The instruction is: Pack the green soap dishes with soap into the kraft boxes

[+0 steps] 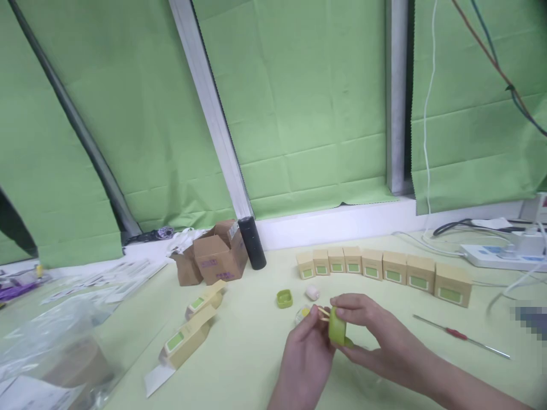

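Near the middle of the table, my right hand (pixel 378 327) is closed around a small green square case (pixel 337 327), held on edge between thumb and fingers. My left hand (pixel 308 350) pinches a few thin pale sticks (pixel 323 314) at the side of that case; whether they enter it I cannot tell. Just beyond the left fingertips, partly covered, is a clear item with yellow in it (pixel 304 312). A shallow open green square piece (pixel 284 298) and a small pale pink roll (pixel 312 292) lie farther back.
Several small tan boxes (pixel 371 266) stand in a curved row behind. Two open tan boxes (pixel 188 341) lie left. A brown carton (pixel 220 259) and black cylinder (pixel 252 243) are by the sill. A red-gripped metal rod (pixel 457 333) and power strip (pixel 491 256) lie right.
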`<state>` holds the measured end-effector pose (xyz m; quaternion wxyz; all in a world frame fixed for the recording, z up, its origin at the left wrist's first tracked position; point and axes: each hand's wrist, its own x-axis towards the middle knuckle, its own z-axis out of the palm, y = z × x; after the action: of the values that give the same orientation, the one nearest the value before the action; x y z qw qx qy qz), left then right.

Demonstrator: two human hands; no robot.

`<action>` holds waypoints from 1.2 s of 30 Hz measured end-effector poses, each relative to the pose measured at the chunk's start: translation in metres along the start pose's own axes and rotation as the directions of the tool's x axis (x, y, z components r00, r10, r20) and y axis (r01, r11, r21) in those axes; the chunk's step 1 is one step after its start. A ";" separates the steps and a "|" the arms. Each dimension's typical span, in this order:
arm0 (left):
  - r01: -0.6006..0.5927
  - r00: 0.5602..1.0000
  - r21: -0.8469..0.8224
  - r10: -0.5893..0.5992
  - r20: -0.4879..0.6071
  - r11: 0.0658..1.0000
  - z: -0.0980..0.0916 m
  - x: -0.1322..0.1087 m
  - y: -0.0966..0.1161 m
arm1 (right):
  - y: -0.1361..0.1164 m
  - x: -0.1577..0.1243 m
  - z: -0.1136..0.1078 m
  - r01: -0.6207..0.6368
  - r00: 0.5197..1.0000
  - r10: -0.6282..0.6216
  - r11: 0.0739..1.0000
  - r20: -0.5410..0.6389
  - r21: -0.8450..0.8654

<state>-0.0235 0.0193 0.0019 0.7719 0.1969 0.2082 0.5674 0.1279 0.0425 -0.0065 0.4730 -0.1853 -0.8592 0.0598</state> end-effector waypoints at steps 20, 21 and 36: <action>0.079 0.972 0.062 -0.063 -0.225 0.995 -0.012 0.003 -0.008 | 0.039 -0.054 -0.085 -0.626 0.591 0.625 0.754 0.509 -0.199; 0.070 0.974 0.056 -0.056 -0.219 0.996 -0.013 0.004 -0.009 | 0.035 -0.046 -0.082 -0.653 0.626 0.612 0.750 0.483 -0.104; -0.070 0.995 0.123 0.060 0.081 0.990 -0.018 -0.004 -0.019 | -0.007 0.015 -0.013 -0.536 0.843 0.523 0.794 0.129 0.285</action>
<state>-0.0194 0.0116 -0.0234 0.7466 0.2735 0.2068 0.5701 0.1304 0.0408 0.0142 0.4417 -0.3401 -0.7627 0.3278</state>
